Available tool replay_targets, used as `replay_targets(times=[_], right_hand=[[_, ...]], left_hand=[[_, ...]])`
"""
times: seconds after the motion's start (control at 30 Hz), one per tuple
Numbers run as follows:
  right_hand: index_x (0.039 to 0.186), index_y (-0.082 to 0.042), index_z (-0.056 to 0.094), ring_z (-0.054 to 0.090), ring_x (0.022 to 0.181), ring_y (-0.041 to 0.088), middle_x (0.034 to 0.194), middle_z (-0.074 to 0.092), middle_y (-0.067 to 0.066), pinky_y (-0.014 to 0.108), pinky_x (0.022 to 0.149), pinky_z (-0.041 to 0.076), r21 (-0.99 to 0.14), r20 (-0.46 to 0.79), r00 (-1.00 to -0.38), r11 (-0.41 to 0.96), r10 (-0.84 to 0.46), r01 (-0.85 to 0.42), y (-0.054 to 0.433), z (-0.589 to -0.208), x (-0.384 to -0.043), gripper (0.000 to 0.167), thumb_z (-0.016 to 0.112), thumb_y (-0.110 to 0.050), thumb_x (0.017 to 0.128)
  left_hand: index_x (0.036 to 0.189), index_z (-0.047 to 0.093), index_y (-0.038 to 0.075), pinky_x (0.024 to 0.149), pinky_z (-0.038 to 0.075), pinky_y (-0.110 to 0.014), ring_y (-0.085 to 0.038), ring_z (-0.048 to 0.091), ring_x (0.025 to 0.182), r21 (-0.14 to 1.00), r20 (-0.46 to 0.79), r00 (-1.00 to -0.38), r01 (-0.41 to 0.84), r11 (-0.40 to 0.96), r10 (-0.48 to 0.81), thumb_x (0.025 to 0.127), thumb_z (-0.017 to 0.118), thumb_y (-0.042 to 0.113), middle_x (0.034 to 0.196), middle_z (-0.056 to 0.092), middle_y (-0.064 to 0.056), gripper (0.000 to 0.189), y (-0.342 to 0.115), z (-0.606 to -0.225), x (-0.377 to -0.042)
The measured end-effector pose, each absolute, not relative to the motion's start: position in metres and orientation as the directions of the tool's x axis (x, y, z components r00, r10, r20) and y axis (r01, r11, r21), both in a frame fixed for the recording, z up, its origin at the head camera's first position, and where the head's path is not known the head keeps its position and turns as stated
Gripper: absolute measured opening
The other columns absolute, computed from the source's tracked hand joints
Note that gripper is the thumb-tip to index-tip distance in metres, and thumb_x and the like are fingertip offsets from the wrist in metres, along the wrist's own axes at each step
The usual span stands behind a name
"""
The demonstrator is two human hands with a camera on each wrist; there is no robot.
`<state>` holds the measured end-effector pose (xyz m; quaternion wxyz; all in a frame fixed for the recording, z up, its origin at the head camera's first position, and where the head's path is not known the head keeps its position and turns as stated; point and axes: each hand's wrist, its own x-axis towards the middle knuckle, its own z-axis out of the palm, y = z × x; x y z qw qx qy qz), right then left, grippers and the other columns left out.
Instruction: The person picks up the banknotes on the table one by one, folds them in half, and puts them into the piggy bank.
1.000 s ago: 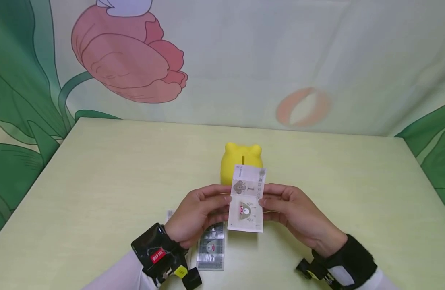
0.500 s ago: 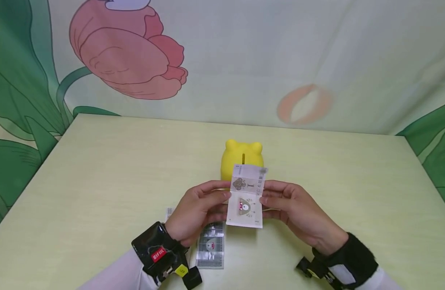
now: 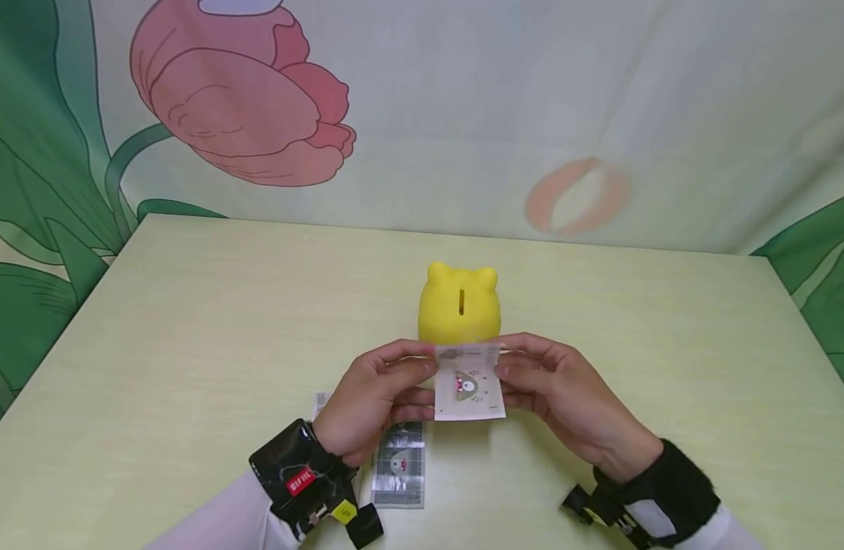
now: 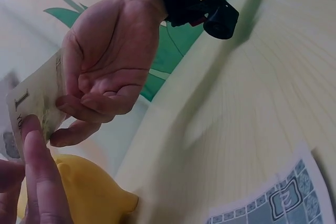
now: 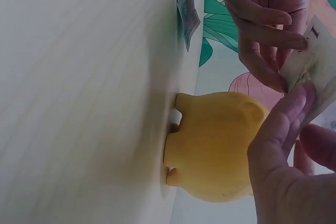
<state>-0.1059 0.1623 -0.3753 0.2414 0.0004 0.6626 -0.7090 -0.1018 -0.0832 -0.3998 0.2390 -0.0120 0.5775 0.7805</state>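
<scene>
Between both hands a pale play banknote (image 3: pixel 470 401), with a small cartoon animal on it, is held above the table. My left hand (image 3: pixel 373 401) pinches its left edge between thumb and fingers. The right edge is pinched by my right hand (image 3: pixel 562 397). The note's upper half bends back away from the head view, so only the lower half shows fully there. Just beyond the hands stands a yellow piggy bank (image 3: pixel 459 302), its slot facing up; the right wrist view shows its body (image 5: pixel 215 145) and short legs on the table.
Grey-blue play banknotes (image 3: pixel 399 477) lie on the table below my left hand, partly covered by it. A pale wooden table (image 3: pixel 257 305) spreads around, and a printed cloth (image 3: pixel 428 114) with flowers and leaves hangs behind its far edge.
The banknote's upper half has bent back and down, uncovering the piggy bank's slot. Both hands keep their pinch at its edges; the right fingers have risen slightly.
</scene>
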Motion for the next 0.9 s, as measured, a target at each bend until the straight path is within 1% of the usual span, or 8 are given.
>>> replay_targets(times=[0.17, 0.3, 0.4, 0.57, 0.67, 0.73, 0.83, 0.9], right_hand=[[0.123, 0.001, 0.072, 0.071, 0.104, 0.020, 0.124, 0.072, 0.008, 0.031, 0.092, 0.061, -0.943, -0.318, -0.883, 0.016, -0.345, 0.333, 0.1624, -0.3725, -0.1065, 0.026, 0.060, -0.011, 0.103], [0.124, 0.004, 0.072, 0.071, 0.106, 0.022, 0.126, 0.072, 0.010, 0.032, 0.093, 0.061, -0.944, -0.321, -0.885, 0.038, -0.336, 0.328, 0.1618, -0.3700, -0.1061, 0.029, 0.056, -0.011, 0.104], [0.126, 0.005, 0.070, 0.070, 0.107, 0.023, 0.128, 0.071, 0.011, 0.032, 0.094, 0.061, -0.947, -0.317, -0.891, 0.054, -0.326, 0.317, 0.1615, -0.3702, -0.1054, 0.030, 0.059, -0.011, 0.102], [0.129, 0.004, 0.068, 0.069, 0.107, 0.024, 0.131, 0.068, 0.012, 0.031, 0.095, 0.059, -0.951, -0.310, -0.901, 0.091, -0.305, 0.296, 0.1611, -0.3709, -0.1040, 0.036, 0.070, -0.009, 0.096], [0.129, 0.001, 0.069, 0.068, 0.109, 0.024, 0.128, 0.069, 0.012, 0.030, 0.096, 0.057, -0.956, -0.291, -0.917, 0.118, -0.272, 0.268, 0.1614, -0.3705, -0.1031, 0.036, 0.071, -0.009, 0.094], [0.128, -0.001, 0.070, 0.068, 0.110, 0.024, 0.123, 0.071, 0.011, 0.031, 0.097, 0.055, -0.959, -0.274, -0.928, 0.137, -0.252, 0.247, 0.1617, -0.3700, -0.1026, 0.036, 0.073, -0.010, 0.093], [0.130, -0.005, 0.070, 0.069, 0.107, 0.024, 0.118, 0.072, 0.011, 0.032, 0.097, 0.055, -0.963, -0.256, -0.937, 0.150, -0.237, 0.225, 0.1621, -0.3689, -0.1018, 0.038, 0.074, -0.011, 0.093], [0.133, -0.007, 0.068, 0.070, 0.105, 0.023, 0.119, 0.071, 0.009, 0.032, 0.095, 0.056, -0.963, -0.254, -0.936, 0.152, -0.243, 0.222, 0.1624, -0.3685, -0.1015, 0.042, 0.075, -0.010, 0.092]], left_hand=[[0.132, 0.064, -0.003, 0.074, 0.063, -0.026, -0.013, 0.074, 0.081, 0.899, -0.297, -0.883, -0.387, -0.205, 0.364, 0.104, 0.058, 0.010, 0.118, 0.072, -0.010, 0.032, -0.0818, -0.3981, -0.1017], [0.131, 0.066, -0.003, 0.075, 0.063, -0.025, -0.013, 0.074, 0.083, 0.904, -0.313, -0.884, -0.390, -0.177, 0.347, 0.104, 0.058, 0.014, 0.126, 0.070, -0.014, 0.033, -0.0809, -0.3962, -0.1011], [0.131, 0.067, -0.002, 0.076, 0.063, -0.026, -0.014, 0.074, 0.086, 0.907, -0.312, -0.888, -0.384, -0.172, 0.339, 0.104, 0.059, 0.016, 0.129, 0.068, -0.015, 0.034, -0.0806, -0.3957, -0.1008], [0.137, 0.064, 0.002, 0.079, 0.064, -0.029, -0.017, 0.071, 0.094, 0.923, -0.271, -0.897, -0.345, -0.171, 0.350, 0.098, 0.067, 0.010, 0.122, 0.071, -0.012, 0.039, -0.0792, -0.3969, -0.1006], [0.141, 0.060, 0.005, 0.078, 0.063, -0.030, -0.017, 0.072, 0.091, 0.928, -0.259, -0.893, -0.336, -0.163, 0.367, 0.095, 0.071, 0.007, 0.115, 0.075, -0.009, 0.048, -0.0783, -0.3982, -0.1000], [0.140, 0.060, 0.003, 0.078, 0.063, -0.030, -0.017, 0.072, 0.089, 0.932, -0.255, -0.889, -0.330, -0.147, 0.381, 0.093, 0.072, 0.007, 0.111, 0.076, -0.008, 0.048, -0.0779, -0.3987, -0.0994], [0.133, 0.062, -0.004, 0.077, 0.063, -0.029, -0.016, 0.071, 0.087, 0.941, -0.249, -0.888, -0.316, -0.120, 0.387, 0.093, 0.071, 0.006, 0.107, 0.077, -0.009, 0.042, -0.0772, -0.3989, -0.0987], [0.128, 0.065, -0.007, 0.077, 0.063, -0.028, -0.015, 0.071, 0.088, 0.948, -0.240, -0.894, -0.299, -0.107, 0.378, 0.093, 0.071, 0.006, 0.108, 0.077, -0.011, 0.037, -0.0766, -0.3985, -0.0985]])
